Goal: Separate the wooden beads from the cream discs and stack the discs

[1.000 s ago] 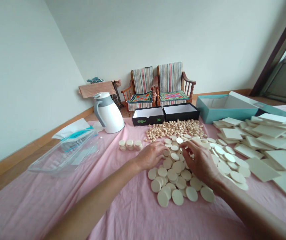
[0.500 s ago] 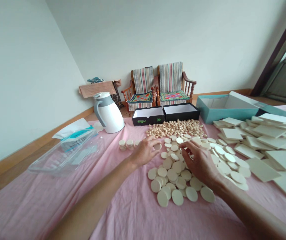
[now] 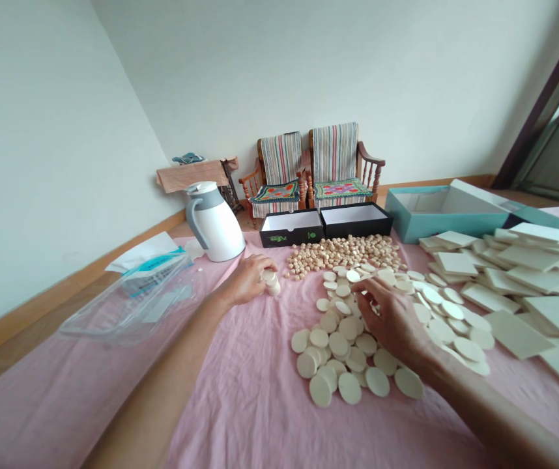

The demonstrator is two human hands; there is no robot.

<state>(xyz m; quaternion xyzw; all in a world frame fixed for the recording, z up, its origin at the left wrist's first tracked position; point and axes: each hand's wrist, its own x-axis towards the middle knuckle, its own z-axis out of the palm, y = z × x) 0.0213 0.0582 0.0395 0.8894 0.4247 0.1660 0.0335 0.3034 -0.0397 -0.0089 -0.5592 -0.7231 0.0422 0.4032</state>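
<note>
My left hand (image 3: 249, 279) reaches out over the pink cloth and curls onto small stacks of cream round discs (image 3: 272, 283), fingers bent around the top of one stack. My right hand (image 3: 387, 317) rests on the big loose spread of cream round discs (image 3: 345, 345), thumb and forefinger pinched on one disc at the far side of the pile. Beyond the spread lies a heap of small tan wooden pieces (image 3: 343, 252).
A white jug (image 3: 214, 223) stands at the back left, beside a clear plastic bag (image 3: 133, 296). Two open black boxes (image 3: 326, 225) and a teal box (image 3: 436, 212) sit at the far edge. Cream square tiles (image 3: 518, 280) cover the right. Two striped chairs (image 3: 311, 169) stand by the wall.
My left hand has left the loose disc pile and moved left and away onto the small stacks. My right hand has stayed on the pile, shifting slightly.
</note>
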